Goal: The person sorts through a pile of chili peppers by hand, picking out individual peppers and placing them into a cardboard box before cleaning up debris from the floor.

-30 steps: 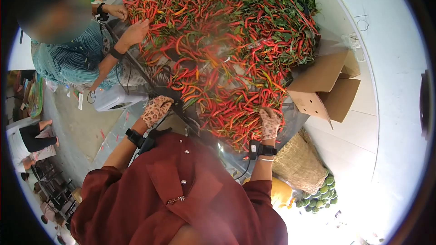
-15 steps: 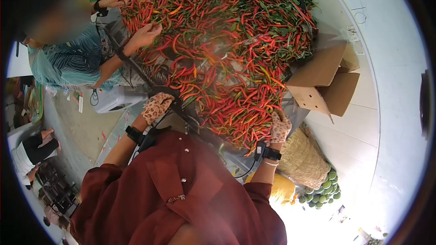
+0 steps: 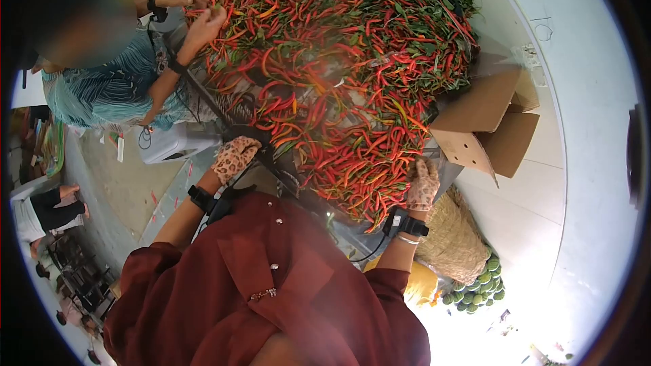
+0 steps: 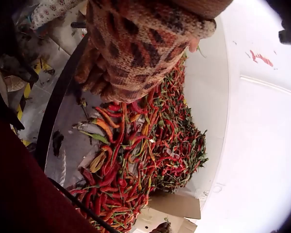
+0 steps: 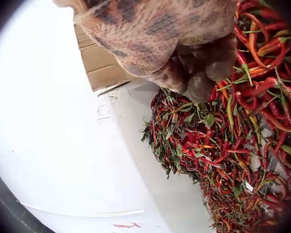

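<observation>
A big heap of red chillies with green leaves covers a metal table. My left hand, in a leopard-print glove, sits at the table's dark rim with its fingers curled over it. In the left wrist view that hand is above the rim, and the chillies start just beyond it. My right hand, gloved the same way, is at the near right edge of the heap. In the right wrist view its curled fingertips dig into the chillies.
Another person in a striped top works the far left of the heap with both hands. An open cardboard box leans at the right. Below it are a woven sack and green fruits. A white container lies on the floor.
My right hand slid from on top of the heap to its right edge and curled in. The other person's hands moved farther up the heap. My left hand stayed at the rim.
</observation>
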Demonstrator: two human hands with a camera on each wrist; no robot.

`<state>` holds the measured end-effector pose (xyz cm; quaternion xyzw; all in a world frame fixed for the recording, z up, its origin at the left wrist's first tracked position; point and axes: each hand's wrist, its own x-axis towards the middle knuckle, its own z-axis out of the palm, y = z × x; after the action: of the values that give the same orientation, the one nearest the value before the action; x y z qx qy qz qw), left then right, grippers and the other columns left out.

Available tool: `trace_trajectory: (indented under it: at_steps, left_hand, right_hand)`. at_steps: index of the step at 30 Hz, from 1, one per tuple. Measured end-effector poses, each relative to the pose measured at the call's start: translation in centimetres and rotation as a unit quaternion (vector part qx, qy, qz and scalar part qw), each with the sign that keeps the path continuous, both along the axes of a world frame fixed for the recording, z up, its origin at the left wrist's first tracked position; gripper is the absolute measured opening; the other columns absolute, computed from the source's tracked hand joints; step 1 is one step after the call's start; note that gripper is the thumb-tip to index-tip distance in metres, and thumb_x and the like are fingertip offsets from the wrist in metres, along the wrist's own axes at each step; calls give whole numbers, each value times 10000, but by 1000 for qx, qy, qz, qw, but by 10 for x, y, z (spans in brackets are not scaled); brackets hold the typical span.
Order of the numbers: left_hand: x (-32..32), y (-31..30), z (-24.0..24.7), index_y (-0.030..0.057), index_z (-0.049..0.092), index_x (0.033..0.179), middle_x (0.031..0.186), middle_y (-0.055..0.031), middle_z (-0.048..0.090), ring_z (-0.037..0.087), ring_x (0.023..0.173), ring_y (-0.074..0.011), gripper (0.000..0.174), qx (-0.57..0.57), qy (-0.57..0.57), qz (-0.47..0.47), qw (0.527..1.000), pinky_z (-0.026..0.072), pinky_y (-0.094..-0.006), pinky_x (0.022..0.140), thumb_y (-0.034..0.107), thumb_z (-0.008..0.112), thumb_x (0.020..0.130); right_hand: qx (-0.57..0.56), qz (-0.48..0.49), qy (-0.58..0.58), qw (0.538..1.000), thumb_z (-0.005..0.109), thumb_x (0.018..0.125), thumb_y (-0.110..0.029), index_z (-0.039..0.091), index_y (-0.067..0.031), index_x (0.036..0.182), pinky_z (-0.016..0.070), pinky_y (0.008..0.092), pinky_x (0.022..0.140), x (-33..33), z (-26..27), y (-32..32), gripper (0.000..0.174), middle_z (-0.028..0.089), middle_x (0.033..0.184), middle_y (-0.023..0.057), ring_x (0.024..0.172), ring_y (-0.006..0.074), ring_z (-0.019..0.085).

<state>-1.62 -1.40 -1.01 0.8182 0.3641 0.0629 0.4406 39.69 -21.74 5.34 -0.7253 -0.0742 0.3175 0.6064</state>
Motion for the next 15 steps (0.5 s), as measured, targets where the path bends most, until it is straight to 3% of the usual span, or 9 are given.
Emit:
trace_trajectory:
  at_steps: [1,2,4,6,8,11,13,15]
  left_hand:
    - [1,0,1,40,623,1069,1031,-143,618,573,970,-301,243,-5,13,4,1000,455,-364,845,157,492,901]
    - [2,0,2,42,623,1065,1033,-144,618,572,974,-306,247,-9,26,7,1000,453,-369,848,170,490,901]
    - [4,0,7,42,624,1060,1031,-143,619,572,976,-308,248,-12,27,8,1000,453,-373,848,176,490,899]
    - [6,0,9,42,624,1054,1028,-143,620,573,977,-310,249,-13,29,11,999,452,-377,849,182,491,898]
    - [5,-1,9,38,627,1045,1016,-140,625,575,972,-310,256,11,14,2,1000,453,-379,847,191,480,903]
    - [3,-1,1,33,626,1044,1031,-140,623,569,986,-310,263,35,36,-27,998,450,-379,856,191,467,905]
    - [3,-1,16,33,628,1036,1029,-138,624,569,985,-311,256,18,18,-3,1000,447,-380,862,175,461,904]
    - [3,0,25,32,630,1029,1027,-136,626,569,983,-311,250,-1,2,20,1000,445,-381,868,158,455,902]
  right_hand:
    - [-78,25,-39,996,599,881,-129,631,-3,980,445,236,537,0,-3,0,163,625,787,63,641,112,567]
    - [-78,24,-38,996,599,881,-129,631,-3,980,445,236,537,0,-11,-3,163,625,787,63,641,112,567]
    - [-165,161,-207,951,608,870,-131,649,6,959,453,231,537,-1,-29,-10,169,635,784,68,619,110,574]
    - [-172,179,-209,946,612,870,-135,658,-1,993,456,254,566,-8,-24,-9,187,652,820,61,630,119,569]
    - [-169,155,-129,965,617,869,-149,646,2,1015,452,250,554,-23,3,6,212,649,809,66,631,107,566]
    - [-130,114,-56,983,616,873,-166,634,1,1025,450,243,547,-19,-19,15,227,643,794,69,631,98,562]
    - [-145,183,-147,961,603,858,-185,646,-27,968,462,273,570,-44,-7,46,198,635,748,81,631,124,565]
    - [-52,281,-112,952,608,866,-214,639,-25,969,480,321,695,-87,-2,78,217,638,856,97,765,211,598]
